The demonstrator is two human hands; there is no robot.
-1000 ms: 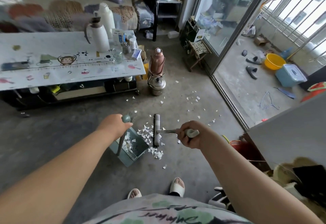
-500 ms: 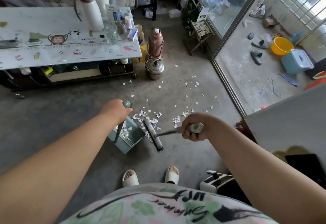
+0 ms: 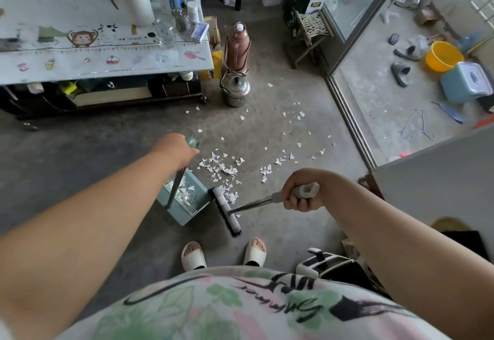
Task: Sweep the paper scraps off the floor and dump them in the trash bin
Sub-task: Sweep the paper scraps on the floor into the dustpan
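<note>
My left hand (image 3: 175, 149) grips the top of the upright handle of a teal dustpan (image 3: 184, 206) that stands on the concrete floor and holds several white scraps. My right hand (image 3: 302, 191) grips the pale handle of a small broom. Its white brush head (image 3: 227, 212) lies at the dustpan's right edge, bristles toward the pan. A pile of white paper scraps (image 3: 222, 170) lies just beyond the brush, and more scraps (image 3: 291, 120) are scattered farther out toward the sliding door. No trash bin can be made out.
A low table (image 3: 107, 61) with bottles stands at the far left. A brown thermos (image 3: 238, 45) and a metal kettle (image 3: 236, 88) stand beside it. A sliding door track (image 3: 350, 125) runs on the right. A small wooden stool (image 3: 310, 34) is beyond. My slippered feet (image 3: 224, 256) are just behind the broom.
The brush head has swung from beyond the scrap pile back toward me, ending at the dustpan's right edge. Both hands keep their grips, and the view has tilted down.
</note>
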